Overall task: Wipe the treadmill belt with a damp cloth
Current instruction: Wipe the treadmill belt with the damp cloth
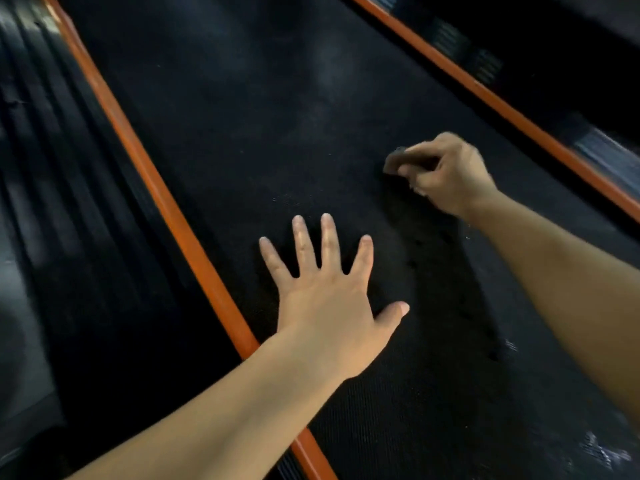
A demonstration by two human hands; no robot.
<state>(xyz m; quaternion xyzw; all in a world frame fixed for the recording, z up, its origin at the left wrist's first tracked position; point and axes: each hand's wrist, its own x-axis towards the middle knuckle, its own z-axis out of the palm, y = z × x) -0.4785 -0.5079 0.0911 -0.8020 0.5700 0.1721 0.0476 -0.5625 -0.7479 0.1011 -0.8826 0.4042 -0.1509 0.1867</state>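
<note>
The right hand [446, 174] is closed around a small dark bunched cloth [394, 161], pressed to the black textured treadmill belt [259, 116] ahead and to the right of the left hand [329, 299], which lies open, fingers spread, flat on the belt beside the near orange side rail [166, 202]. The belt's long axis runs from lower right, near the forearms, away to upper left, parallel to both orange rails. In my judgement, overlapping strokes along that axis under steady pressure, with the left hand bracing, will best clear the pale dusty patches beyond the cloth.
</note>
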